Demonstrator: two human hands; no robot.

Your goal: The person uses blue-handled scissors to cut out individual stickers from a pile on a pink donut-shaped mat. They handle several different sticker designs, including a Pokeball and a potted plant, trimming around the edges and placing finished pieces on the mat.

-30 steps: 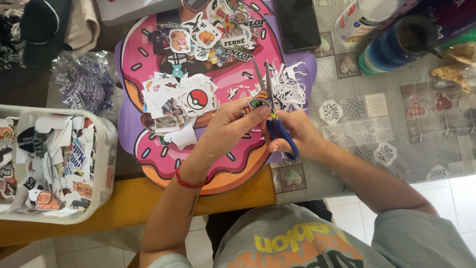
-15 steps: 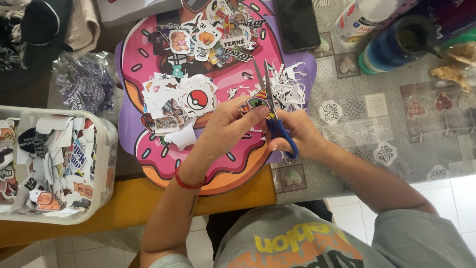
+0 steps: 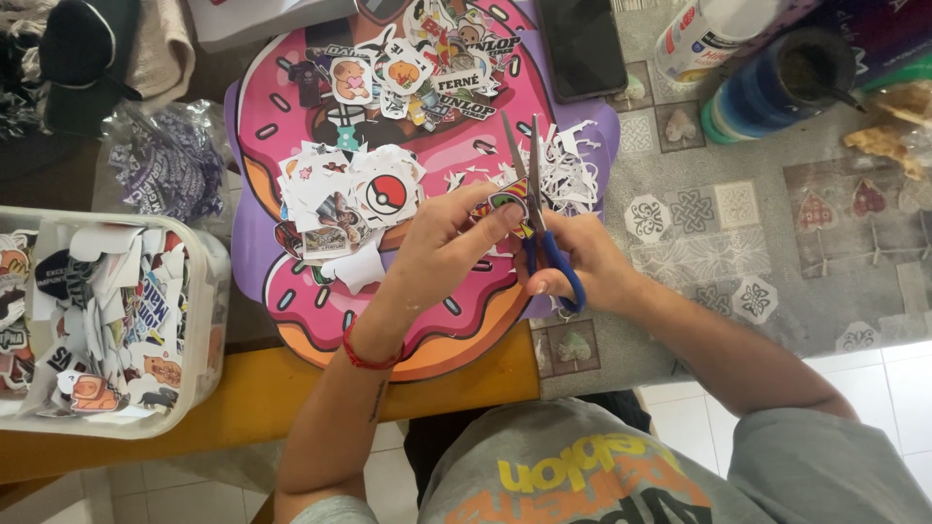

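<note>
Head view shows almost nothing has shifted: my left hand [image 3: 442, 247] still pinches the small sticker [image 3: 505, 202] between the blades of the blue-handled scissors [image 3: 537, 209] that my right hand [image 3: 582, 262] grips.

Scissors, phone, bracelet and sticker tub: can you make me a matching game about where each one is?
Things:
1. scissors
2. phone
3. red bracelet
4. white tub of stickers

Places:
A. on the left wrist
B. at the far left, on the yellow bench
C. in the right hand
D. lying dark and flat at the top, beside the doughnut board

Pairs: 1-C, 2-D, 3-A, 4-B
</note>
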